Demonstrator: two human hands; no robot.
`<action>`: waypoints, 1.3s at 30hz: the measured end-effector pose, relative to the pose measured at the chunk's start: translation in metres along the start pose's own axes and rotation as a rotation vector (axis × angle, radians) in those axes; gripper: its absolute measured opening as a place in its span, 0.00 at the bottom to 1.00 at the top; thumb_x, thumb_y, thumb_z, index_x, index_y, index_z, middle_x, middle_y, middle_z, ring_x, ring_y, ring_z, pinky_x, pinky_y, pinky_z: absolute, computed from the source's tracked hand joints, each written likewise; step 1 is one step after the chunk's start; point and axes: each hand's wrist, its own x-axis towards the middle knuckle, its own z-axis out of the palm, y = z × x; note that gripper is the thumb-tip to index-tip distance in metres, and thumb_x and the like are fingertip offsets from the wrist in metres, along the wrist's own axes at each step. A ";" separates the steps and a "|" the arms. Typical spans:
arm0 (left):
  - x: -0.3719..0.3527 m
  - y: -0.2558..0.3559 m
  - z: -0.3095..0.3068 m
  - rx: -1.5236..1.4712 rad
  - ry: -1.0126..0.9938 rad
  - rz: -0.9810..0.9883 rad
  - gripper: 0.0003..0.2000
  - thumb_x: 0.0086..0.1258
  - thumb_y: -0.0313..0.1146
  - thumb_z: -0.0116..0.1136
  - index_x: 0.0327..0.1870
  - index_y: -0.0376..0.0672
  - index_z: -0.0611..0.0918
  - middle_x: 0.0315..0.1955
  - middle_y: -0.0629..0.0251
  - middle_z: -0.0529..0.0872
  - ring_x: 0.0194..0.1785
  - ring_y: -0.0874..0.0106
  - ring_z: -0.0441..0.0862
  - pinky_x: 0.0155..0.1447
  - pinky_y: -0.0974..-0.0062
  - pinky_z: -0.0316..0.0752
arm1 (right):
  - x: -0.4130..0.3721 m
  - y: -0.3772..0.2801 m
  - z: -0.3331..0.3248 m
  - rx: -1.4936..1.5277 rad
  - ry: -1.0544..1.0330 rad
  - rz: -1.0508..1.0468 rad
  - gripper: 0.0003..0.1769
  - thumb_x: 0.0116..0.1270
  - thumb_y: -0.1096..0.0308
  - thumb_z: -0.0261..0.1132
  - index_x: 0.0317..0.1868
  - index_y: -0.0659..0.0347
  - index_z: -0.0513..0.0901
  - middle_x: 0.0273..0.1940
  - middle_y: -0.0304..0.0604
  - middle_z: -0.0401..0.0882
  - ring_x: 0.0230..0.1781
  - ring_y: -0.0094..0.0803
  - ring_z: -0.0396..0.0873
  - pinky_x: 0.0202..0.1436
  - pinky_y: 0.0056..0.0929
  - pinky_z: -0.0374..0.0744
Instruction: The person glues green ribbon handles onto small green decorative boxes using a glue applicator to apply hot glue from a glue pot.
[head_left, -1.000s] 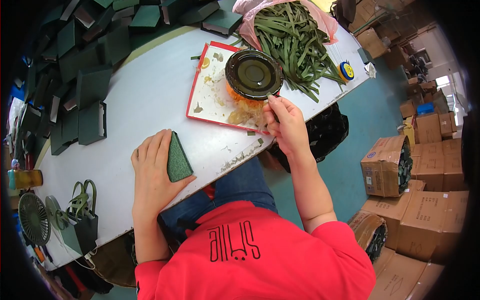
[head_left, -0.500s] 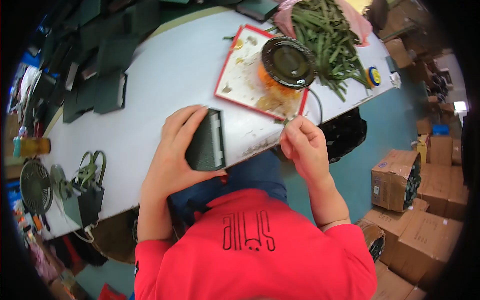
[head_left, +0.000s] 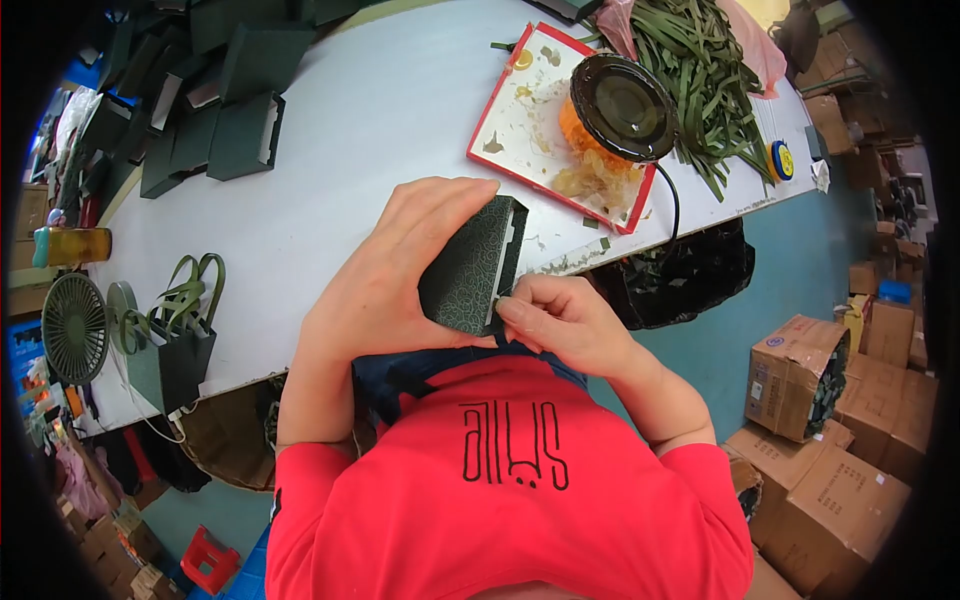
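Note:
My left hand [head_left: 375,265] wraps around a dark green box [head_left: 465,265] with a swirl pattern and a pale strip along its right side. The box is tilted over the table's front edge, thumb below and fingers above. My right hand [head_left: 560,318] is closed in a pinch at the box's lower right edge, its fingertips touching it. Whatever small dark piece lies between those fingers is mostly hidden. Beyond them, a black-topped round pot with an orange body [head_left: 625,110] stands on a red-rimmed white board [head_left: 500,150] smeared with amber residue.
Green ribbons [head_left: 690,80] lie heaped at the back right, near a yellow-and-blue tape roll [head_left: 781,160]. Dark green boxes [head_left: 240,135] are piled at the far left. A fan [head_left: 75,328] and a green bag with ribbon handles [head_left: 172,355] stand left. Cartons [head_left: 795,375] fill the right floor.
My right hand has moved from the board's near corner back to the box, fingers still pinched. My left hand still holds the box, now turned more to show its patterned face.

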 end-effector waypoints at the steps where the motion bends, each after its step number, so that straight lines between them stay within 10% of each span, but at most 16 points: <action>1: 0.000 0.000 0.000 -0.006 -0.001 0.002 0.51 0.38 0.37 0.85 0.71 0.39 0.71 0.66 0.54 0.76 0.67 0.49 0.72 0.69 0.57 0.70 | 0.000 0.000 0.000 -0.009 -0.001 0.006 0.17 0.78 0.60 0.62 0.32 0.62 0.81 0.24 0.27 0.73 0.25 0.12 0.64 0.27 0.18 0.62; 21: 0.000 -0.003 0.009 0.139 -0.071 -0.005 0.48 0.39 0.36 0.85 0.68 0.37 0.73 0.64 0.52 0.76 0.67 0.49 0.71 0.71 0.55 0.67 | 0.008 -0.002 -0.008 -0.302 0.053 0.055 0.14 0.74 0.64 0.64 0.36 0.69 0.83 0.27 0.36 0.79 0.28 0.19 0.75 0.35 0.23 0.75; 28: -0.004 -0.003 0.005 0.148 0.075 -0.079 0.51 0.37 0.35 0.84 0.70 0.39 0.71 0.65 0.53 0.75 0.67 0.49 0.71 0.70 0.55 0.67 | -0.014 0.017 -0.021 -0.701 0.636 -0.787 0.10 0.77 0.70 0.59 0.46 0.67 0.84 0.40 0.45 0.85 0.32 0.31 0.81 0.40 0.28 0.79; 30: -0.003 -0.002 0.007 0.147 0.103 -0.066 0.51 0.37 0.35 0.85 0.70 0.38 0.70 0.65 0.53 0.75 0.67 0.49 0.71 0.70 0.55 0.68 | -0.029 0.011 -0.015 -0.486 0.208 -0.624 0.11 0.78 0.69 0.58 0.42 0.66 0.86 0.30 0.41 0.85 0.28 0.29 0.81 0.33 0.27 0.77; 32: -0.001 0.000 0.009 0.133 0.114 -0.056 0.52 0.37 0.35 0.85 0.71 0.38 0.70 0.65 0.52 0.74 0.67 0.49 0.71 0.69 0.54 0.68 | -0.031 -0.003 -0.002 -0.259 -0.092 0.069 0.15 0.79 0.64 0.58 0.50 0.67 0.85 0.33 0.39 0.86 0.28 0.23 0.81 0.31 0.23 0.76; 39: -0.002 0.005 0.013 0.095 0.080 -0.061 0.52 0.38 0.37 0.86 0.71 0.38 0.70 0.65 0.51 0.74 0.66 0.48 0.71 0.70 0.55 0.68 | -0.017 0.033 0.008 0.583 0.246 -0.096 0.27 0.81 0.59 0.58 0.72 0.66 0.70 0.55 0.47 0.85 0.29 0.22 0.81 0.33 0.19 0.78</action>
